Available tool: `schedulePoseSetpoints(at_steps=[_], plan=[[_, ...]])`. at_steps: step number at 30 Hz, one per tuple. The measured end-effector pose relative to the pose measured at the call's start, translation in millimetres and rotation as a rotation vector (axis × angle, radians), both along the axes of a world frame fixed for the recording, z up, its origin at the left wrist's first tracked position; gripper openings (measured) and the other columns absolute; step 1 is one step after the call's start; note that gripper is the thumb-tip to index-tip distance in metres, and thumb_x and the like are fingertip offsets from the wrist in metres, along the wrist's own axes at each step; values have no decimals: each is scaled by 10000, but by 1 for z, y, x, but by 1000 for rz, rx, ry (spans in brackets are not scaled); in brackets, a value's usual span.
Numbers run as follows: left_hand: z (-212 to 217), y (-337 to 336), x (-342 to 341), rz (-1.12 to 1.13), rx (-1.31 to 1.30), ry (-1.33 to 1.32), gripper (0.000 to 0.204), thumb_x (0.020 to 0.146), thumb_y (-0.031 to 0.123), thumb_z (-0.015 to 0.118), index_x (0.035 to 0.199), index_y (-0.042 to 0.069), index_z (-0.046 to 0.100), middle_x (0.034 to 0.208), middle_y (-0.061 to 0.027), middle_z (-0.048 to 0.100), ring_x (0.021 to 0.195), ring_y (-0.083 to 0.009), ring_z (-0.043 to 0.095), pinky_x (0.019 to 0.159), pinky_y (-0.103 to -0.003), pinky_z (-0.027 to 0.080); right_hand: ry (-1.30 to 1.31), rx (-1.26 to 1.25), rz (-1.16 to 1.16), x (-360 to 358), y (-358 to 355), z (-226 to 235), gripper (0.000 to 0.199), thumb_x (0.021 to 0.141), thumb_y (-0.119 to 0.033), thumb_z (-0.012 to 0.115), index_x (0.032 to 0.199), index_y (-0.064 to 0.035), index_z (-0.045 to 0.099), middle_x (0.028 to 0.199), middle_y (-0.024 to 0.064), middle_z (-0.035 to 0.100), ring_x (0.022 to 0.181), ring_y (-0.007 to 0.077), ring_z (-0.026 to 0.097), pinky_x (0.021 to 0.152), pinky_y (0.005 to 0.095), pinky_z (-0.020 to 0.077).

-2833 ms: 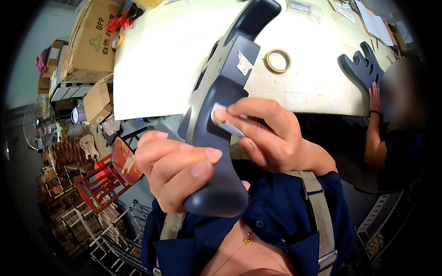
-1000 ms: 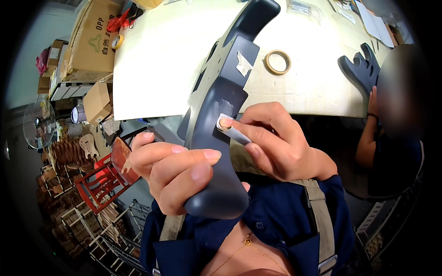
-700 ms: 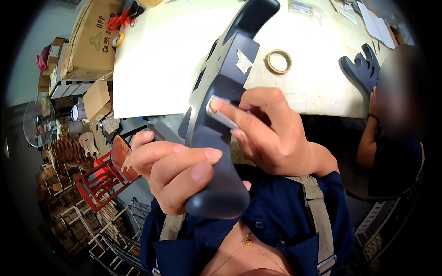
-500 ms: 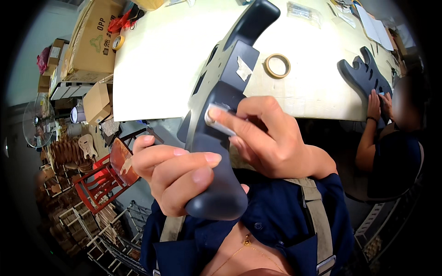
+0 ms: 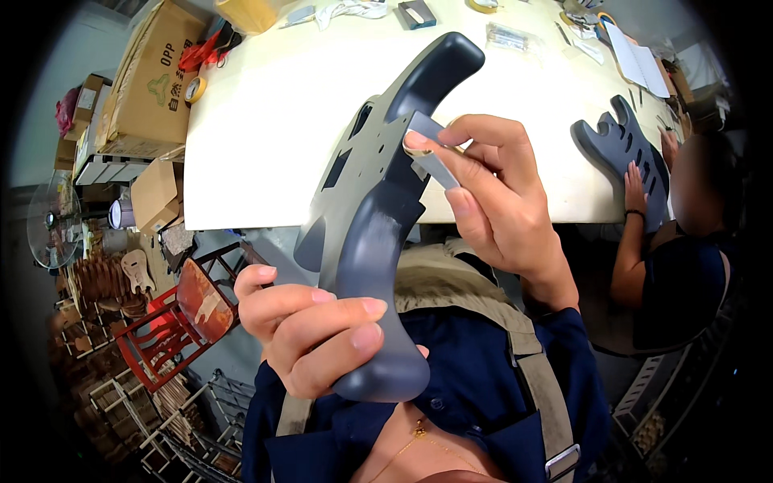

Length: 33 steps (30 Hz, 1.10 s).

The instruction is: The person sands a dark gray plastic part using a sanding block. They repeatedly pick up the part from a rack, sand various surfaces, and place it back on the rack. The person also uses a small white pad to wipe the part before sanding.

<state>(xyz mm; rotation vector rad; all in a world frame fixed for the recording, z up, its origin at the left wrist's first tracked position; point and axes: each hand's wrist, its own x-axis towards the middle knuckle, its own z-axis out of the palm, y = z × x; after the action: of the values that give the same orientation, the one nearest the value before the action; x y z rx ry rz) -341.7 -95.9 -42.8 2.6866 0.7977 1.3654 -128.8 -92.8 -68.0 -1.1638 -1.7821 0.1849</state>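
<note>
A dark grey electric guitar body (image 5: 366,258) is held up on edge in front of my chest. My left hand (image 5: 310,334) grips its lower, rounded end, fingers wrapped over the near side. My right hand (image 5: 503,189) pinches a folded strip of sandpaper (image 5: 436,169), its pale grey side showing. The strip lies at the stepped edge midway up the body, below the upper horn. Below it, the curved edge has a paler, dull scuffed patch. Slots, small holes and a rounded recess show on the body's flat face.
A pale worktable (image 5: 250,161) spreads behind the body. Large cardboard boxes (image 5: 149,88) stand at left, with a red wooden chair (image 5: 193,310) below. At right a co-worker's hand (image 5: 635,193) rests on another grey guitar body (image 5: 624,145). A small dark box (image 5: 416,14) sits at the far edge.
My right hand has moved with the sandpaper up the guitar body, from the curved edge to the stepped edge. The body has tilted slightly; my left hand keeps its grip.
</note>
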Motion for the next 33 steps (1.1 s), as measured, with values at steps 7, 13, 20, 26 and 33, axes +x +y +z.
schedulePoseSetpoints(at_steps=[7,13,20,26,33], plan=[[8,-11,2,71,-204,-69,343,696,381,735,932,263,516,832,144,578,839,-107,433,910,-366,314,26,37,30,1,6,-3,386,706,45,587,1090,15,609,966,103,476,620,154,494,538,270,445],[9,-9,-3,35,-228,-47,349,693,380,737,929,265,506,840,147,579,841,-107,438,910,-372,312,-25,103,30,2,8,-4,388,713,44,573,1098,10,609,962,98,470,628,148,487,525,255,425],[10,-11,0,88,-225,-72,343,695,374,732,926,267,502,845,148,578,843,-106,439,906,-374,312,68,142,-41,11,11,-11,367,740,51,527,1097,30,608,970,99,438,686,141,484,516,247,416],[4,-5,-7,42,-121,66,500,747,481,610,1129,234,402,831,76,491,820,-173,390,926,-419,299,-84,108,30,4,13,-6,334,764,-17,512,1073,60,613,959,122,459,720,177,492,574,269,431],[6,-7,-9,61,-151,78,494,749,496,611,1119,243,403,839,83,490,821,-172,390,919,-421,300,-128,54,47,9,11,-3,401,706,56,498,1091,46,609,951,127,466,726,187,496,585,267,436]])
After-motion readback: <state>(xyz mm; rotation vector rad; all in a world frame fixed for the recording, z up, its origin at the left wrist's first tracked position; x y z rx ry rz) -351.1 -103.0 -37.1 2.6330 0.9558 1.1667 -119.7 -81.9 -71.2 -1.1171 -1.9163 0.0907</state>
